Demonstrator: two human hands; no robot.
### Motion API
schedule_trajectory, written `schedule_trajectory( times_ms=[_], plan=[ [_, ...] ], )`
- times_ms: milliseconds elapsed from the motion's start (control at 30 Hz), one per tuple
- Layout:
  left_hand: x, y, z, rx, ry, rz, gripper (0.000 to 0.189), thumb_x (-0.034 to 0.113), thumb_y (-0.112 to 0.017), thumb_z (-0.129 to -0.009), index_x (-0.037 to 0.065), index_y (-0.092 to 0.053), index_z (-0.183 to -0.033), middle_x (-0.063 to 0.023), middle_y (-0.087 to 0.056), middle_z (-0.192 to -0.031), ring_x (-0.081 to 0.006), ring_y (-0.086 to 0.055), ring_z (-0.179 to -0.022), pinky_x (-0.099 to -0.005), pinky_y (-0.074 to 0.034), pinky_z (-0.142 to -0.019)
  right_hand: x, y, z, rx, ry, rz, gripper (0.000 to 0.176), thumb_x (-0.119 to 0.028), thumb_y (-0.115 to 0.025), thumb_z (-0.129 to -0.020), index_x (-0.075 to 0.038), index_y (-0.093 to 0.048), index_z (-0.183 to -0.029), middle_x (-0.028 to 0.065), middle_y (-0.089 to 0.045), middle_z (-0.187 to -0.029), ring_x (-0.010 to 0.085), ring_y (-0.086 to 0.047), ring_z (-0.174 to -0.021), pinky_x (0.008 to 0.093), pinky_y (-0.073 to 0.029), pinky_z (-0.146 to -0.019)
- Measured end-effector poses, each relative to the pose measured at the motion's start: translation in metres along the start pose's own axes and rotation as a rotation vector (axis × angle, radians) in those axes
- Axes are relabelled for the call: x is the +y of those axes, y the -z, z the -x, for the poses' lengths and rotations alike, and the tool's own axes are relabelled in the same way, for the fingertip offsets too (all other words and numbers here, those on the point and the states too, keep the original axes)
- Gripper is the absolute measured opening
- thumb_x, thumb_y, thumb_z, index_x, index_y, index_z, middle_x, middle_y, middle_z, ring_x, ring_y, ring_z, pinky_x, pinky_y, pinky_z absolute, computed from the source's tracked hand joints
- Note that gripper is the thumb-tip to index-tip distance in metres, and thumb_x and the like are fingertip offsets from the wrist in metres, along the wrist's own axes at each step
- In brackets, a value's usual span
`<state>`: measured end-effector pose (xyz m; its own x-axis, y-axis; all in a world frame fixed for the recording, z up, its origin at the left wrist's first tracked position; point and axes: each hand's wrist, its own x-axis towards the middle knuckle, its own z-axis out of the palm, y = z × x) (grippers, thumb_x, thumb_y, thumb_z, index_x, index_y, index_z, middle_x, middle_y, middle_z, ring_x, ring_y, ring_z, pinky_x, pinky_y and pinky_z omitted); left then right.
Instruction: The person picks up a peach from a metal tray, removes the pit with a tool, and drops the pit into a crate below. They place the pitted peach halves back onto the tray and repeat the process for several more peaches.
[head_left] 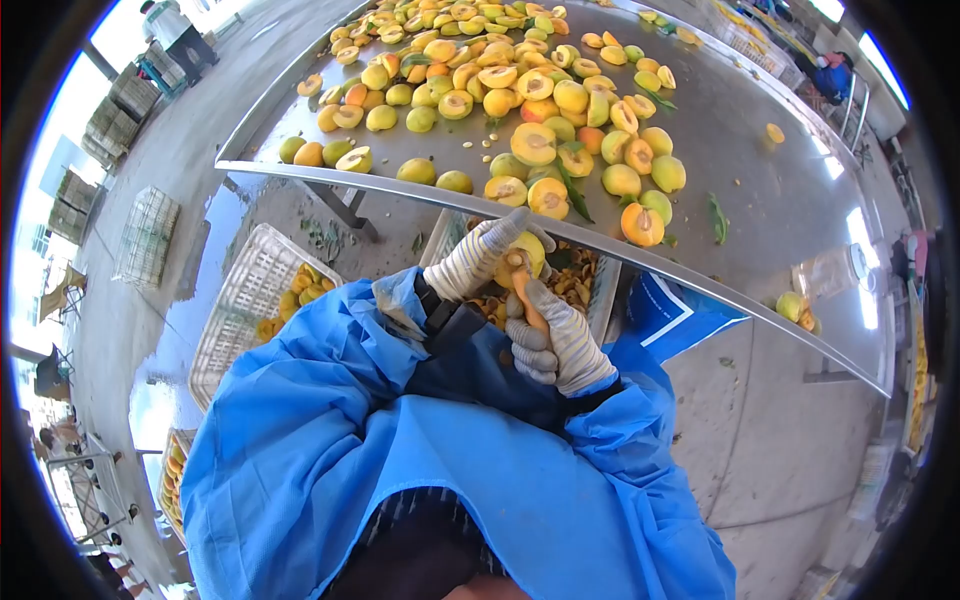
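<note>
My left hand (472, 262), in a striped knit glove, is closed around a yellow peach (527, 250) just off the near edge of the metal table. Wrapped around a tan-handled tool (531, 308), my right hand (560, 342) wears a similar glove. The tool's upper end meets the cut face of the peach; its tip is hidden. Below both hands, a crate (606, 300) holds brown and orange scraps. Many halved and whole peaches (533, 145) cover the tabletop ahead, some halves still with pits.
The metal table (740, 262) has a raised rim running across in front of me. A white plastic basket (225, 305) with peach pieces stands at left, another (172, 480) lower down. A blue printed bag (680, 312) hangs at right. A clear container (828, 272) lies on the table. Someone (178, 38) stands far left.
</note>
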<state>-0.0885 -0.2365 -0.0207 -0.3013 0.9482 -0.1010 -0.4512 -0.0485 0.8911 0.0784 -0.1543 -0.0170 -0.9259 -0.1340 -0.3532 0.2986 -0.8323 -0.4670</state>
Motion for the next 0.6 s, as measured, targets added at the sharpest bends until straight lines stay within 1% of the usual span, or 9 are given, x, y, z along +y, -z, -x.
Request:
schedule_trajectory(
  times_ms=[33, 133, 233, 267, 333, 367, 467, 567, 600],
  plan=[
    [-0.005, 0.002, -0.001, 0.009, -0.02, -0.01, 0.059, 0.058, -0.055, -0.092, 0.001, -0.065, -0.105, -0.0061, -0.066, -0.086, -0.0118, -0.064, -0.076, -0.0249, -0.052, -0.07, 0.001, 0.0, 0.0, -0.023, 0.006, -0.027, 0.04, -0.053, -0.053, -0.096, -0.013, -0.055, -0.095, -0.0026, -0.042, -0.055, 0.0076, -0.037, -0.035, 0.0222, -0.029, -0.03],
    [-0.021, -0.004, -0.009, 0.208, -0.164, -0.18, 0.07, 0.066, -0.053, -0.088, -0.001, -0.063, -0.108, -0.0155, -0.067, -0.089, -0.0226, -0.067, -0.084, -0.0325, -0.056, -0.076, 0.003, -0.011, -0.001, 0.096, 0.077, 0.019, 0.04, -0.052, -0.052, -0.096, -0.013, -0.056, -0.094, -0.0033, -0.041, -0.054, 0.007, -0.036, -0.034, 0.0219, -0.029, -0.029],
    [-0.01, 0.0, -0.005, 0.039, -0.005, -0.068, 0.068, 0.064, -0.054, -0.089, -0.001, -0.062, -0.109, -0.0149, -0.067, -0.091, -0.0226, -0.067, -0.085, -0.0327, -0.055, -0.077, 0.001, -0.012, 0.002, 0.203, 0.031, 0.136, 0.04, -0.052, -0.05, -0.097, -0.013, -0.056, -0.093, -0.0041, -0.041, -0.053, 0.0063, -0.035, -0.032, 0.0215, -0.028, -0.028],
    [-0.008, 0.003, -0.005, 0.011, 0.024, -0.066, 0.069, 0.065, -0.054, -0.088, -0.001, -0.062, -0.109, -0.0142, -0.067, -0.092, -0.0228, -0.067, -0.085, -0.0338, -0.056, -0.076, 0.002, -0.008, 0.002, 0.124, 0.02, 0.059, 0.04, -0.052, -0.051, -0.097, -0.013, -0.055, -0.093, -0.0039, -0.041, -0.054, 0.0063, -0.034, -0.033, 0.0213, -0.028, -0.028],
    [-0.009, 0.005, -0.006, 0.012, -0.021, -0.108, 0.07, 0.065, -0.056, -0.087, -0.001, -0.062, -0.108, -0.0139, -0.067, -0.091, -0.0231, -0.067, -0.085, -0.0342, -0.056, -0.075, 0.003, 0.003, 0.0, -0.039, -0.004, -0.087, 0.04, -0.053, -0.052, -0.096, -0.013, -0.055, -0.093, -0.0037, -0.042, -0.057, 0.0062, -0.034, -0.034, 0.0208, -0.028, -0.029],
    [-0.009, 0.004, -0.007, 0.014, -0.047, -0.129, 0.07, 0.065, -0.056, -0.087, -0.001, -0.062, -0.108, -0.0137, -0.066, -0.091, -0.0233, -0.068, -0.084, -0.0343, -0.057, -0.075, 0.003, 0.005, -0.002, -0.079, -0.008, -0.132, 0.04, -0.052, -0.051, -0.096, -0.013, -0.055, -0.093, -0.0038, -0.041, -0.056, 0.0063, -0.034, -0.034, 0.0209, -0.028, -0.029],
    [-0.013, -0.004, -0.006, 0.099, -0.062, 0.039, 0.07, 0.065, -0.058, -0.086, -0.001, -0.062, -0.108, -0.0133, -0.066, -0.09, -0.0243, -0.067, -0.085, -0.0343, -0.057, -0.075, 0.002, 0.007, -0.005, -0.158, -0.008, -0.232, 0.039, -0.051, -0.051, -0.097, -0.013, -0.056, -0.092, -0.0041, -0.041, -0.055, 0.0064, -0.033, -0.033, 0.0211, -0.028, -0.028],
    [-0.002, -0.012, -0.001, 0.039, -0.015, 0.148, 0.056, 0.057, -0.061, -0.089, 0.004, -0.065, -0.106, -0.0058, -0.065, -0.093, -0.0127, -0.063, -0.081, -0.0246, -0.053, -0.072, 0.003, 0.007, -0.006, -0.196, -0.004, -0.27, 0.039, -0.051, -0.051, -0.097, -0.013, -0.056, -0.092, -0.0041, -0.041, -0.055, 0.0067, -0.034, -0.033, 0.0213, -0.027, -0.028],
    [-0.001, -0.012, -0.002, 0.06, -0.014, 0.161, 0.056, 0.057, -0.061, -0.089, 0.004, -0.065, -0.105, -0.0057, -0.065, -0.092, -0.0123, -0.063, -0.081, -0.0244, -0.053, -0.072, 0.004, 0.011, -0.009, -0.23, -0.011, -0.289, 0.039, -0.051, -0.051, -0.097, -0.013, -0.056, -0.093, -0.004, -0.041, -0.055, 0.0068, -0.034, -0.033, 0.0215, -0.028, -0.028]
  ],
)
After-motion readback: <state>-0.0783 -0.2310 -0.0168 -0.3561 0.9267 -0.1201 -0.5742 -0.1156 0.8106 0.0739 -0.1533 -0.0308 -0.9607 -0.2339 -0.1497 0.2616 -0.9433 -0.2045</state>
